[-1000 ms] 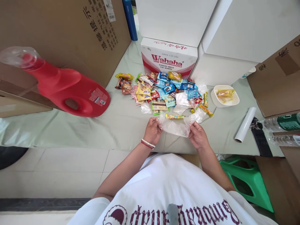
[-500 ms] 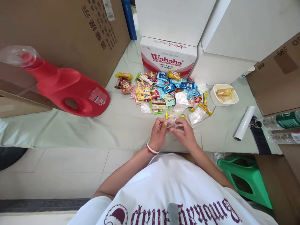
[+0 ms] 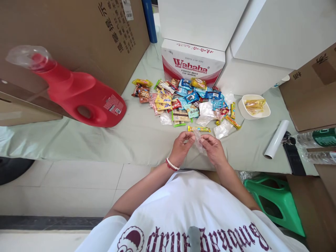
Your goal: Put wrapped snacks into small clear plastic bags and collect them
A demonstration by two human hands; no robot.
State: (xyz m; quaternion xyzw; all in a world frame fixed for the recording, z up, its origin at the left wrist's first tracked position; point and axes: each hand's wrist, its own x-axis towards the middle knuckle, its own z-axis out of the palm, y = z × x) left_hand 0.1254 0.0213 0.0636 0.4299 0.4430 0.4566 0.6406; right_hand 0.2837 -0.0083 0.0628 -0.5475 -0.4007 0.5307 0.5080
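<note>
Between my two hands is a small clear plastic bag [image 3: 198, 140], crumpled and thin. My left hand [image 3: 181, 147] pinches its left edge, thumb against the fingers. On the other edge, my right hand [image 3: 213, 147] closes thumb and fingertips on the film. Just beyond the fingertips lies a yellow candy stick [image 3: 199, 129] on the cloth. Farther back spreads a heap of wrapped snacks [image 3: 187, 96] in several colours, with more crumpled clear bags [image 3: 223, 129] among and beside it. Whether anything is inside the held bag I cannot tell.
A white tub [image 3: 254, 113] with yellow-wrapped snacks stands right of the heap. The Wahaha carton [image 3: 193, 66] is behind it. At left leans a red detergent bottle [image 3: 88, 96]. A white roll [image 3: 276, 140], a black phone-like object [image 3: 294, 157] and plastic bottles [image 3: 317, 138] lie at right.
My hands have shifted on the plastic bag, which now hangs stretched between them with my right fingers closed in on it. More of the yellow candy stick shows. The whole view has shifted slightly.
</note>
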